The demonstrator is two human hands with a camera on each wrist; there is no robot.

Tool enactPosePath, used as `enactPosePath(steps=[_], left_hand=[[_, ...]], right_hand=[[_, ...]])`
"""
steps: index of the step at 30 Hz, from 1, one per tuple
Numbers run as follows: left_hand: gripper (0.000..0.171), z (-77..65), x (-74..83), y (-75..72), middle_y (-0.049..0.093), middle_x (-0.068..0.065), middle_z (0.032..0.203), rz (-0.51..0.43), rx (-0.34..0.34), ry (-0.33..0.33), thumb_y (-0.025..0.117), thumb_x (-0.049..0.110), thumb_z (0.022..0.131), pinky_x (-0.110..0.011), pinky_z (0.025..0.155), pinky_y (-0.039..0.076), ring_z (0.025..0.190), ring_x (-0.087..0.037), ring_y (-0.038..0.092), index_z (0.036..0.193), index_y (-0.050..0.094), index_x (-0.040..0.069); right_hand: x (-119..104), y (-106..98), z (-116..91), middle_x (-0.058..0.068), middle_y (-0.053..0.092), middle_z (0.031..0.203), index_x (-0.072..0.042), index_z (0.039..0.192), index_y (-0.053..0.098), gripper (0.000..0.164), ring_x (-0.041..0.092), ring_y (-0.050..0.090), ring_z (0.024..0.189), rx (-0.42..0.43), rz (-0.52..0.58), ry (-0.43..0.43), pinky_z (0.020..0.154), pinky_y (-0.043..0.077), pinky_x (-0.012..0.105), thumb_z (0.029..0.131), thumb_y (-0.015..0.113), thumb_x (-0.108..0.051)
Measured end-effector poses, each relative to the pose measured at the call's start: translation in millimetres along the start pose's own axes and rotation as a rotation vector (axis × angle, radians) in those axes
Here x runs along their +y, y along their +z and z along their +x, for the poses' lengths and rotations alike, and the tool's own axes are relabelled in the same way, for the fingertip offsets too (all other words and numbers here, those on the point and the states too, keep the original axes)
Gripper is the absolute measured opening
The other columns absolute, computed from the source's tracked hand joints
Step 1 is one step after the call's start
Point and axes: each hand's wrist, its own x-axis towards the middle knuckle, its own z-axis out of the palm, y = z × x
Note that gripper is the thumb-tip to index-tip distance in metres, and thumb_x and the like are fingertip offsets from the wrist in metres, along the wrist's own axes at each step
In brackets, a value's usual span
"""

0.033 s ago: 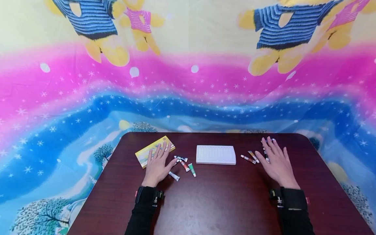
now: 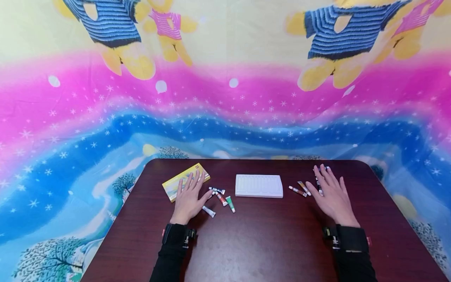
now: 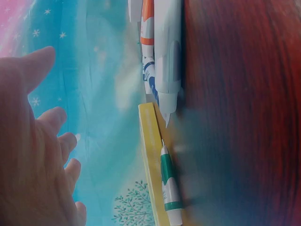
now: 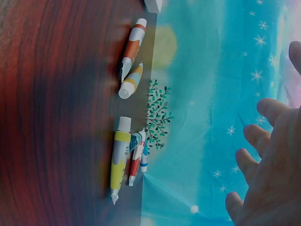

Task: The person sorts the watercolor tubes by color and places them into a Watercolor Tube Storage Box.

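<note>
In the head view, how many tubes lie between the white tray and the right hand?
2: brown tube nearer the white tray, ochre tube nearer the right hand. The hand may hide more.

We find the table [image 2: 232, 243] dark reddish brown with streaked grain, and the tray [image 2: 258, 186] plain white. We record the box [image 2: 171, 187] as chiefly yellow. In the left wrist view, we note a silver tube with green bands [image 3: 170, 183]; in the right wrist view, a yellow-and-silver tube [image 4: 120, 160], a red-and-white tube [image 4: 137, 157] and an orange-brown tube with a white cap [image 4: 134, 47]. We observe both sleeves [image 2: 169, 258] black. The cloth [image 2: 225, 90] we list as cream, magenta and blue, patterned with white snowflakes, green-leaved trees, and yellow bears in blue or pink striped shirts.
</note>
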Motion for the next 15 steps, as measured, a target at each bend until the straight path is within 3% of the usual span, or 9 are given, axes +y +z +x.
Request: enactPosePath(steps=[10,15], left_hand=[[0.078,1.1,1.7,1.8,0.026,-0.008,0.172,0.004,-0.008,0.010,0.057,0.055,0.101,-0.061,0.127,0.007,0.160,-0.034,0.019,0.165,0.029,0.021],[0.074,5.1,12.8,13.7,0.030,-0.009,0.170,0.018,-0.024,0.069,0.056,0.052,0.103,-0.063,0.126,0.015,0.158,-0.035,0.025,0.165,0.031,0.019]], right_hand=[[2.8,2.4,-0.3,0.020,0.012,0.173,-0.015,0.168,0.014,0.075,0.037,0.004,0.161,-0.015,0.018,-0.007,0.126,-0.008,0.063,0.109,0.043,-0.051],[-2.1,14.3,2.8,0.021,0.017,0.172,-0.013,0.167,0.017,0.076,0.042,0.012,0.159,-0.042,0.039,-0.020,0.127,-0.003,0.062,0.108,0.045,-0.052]])
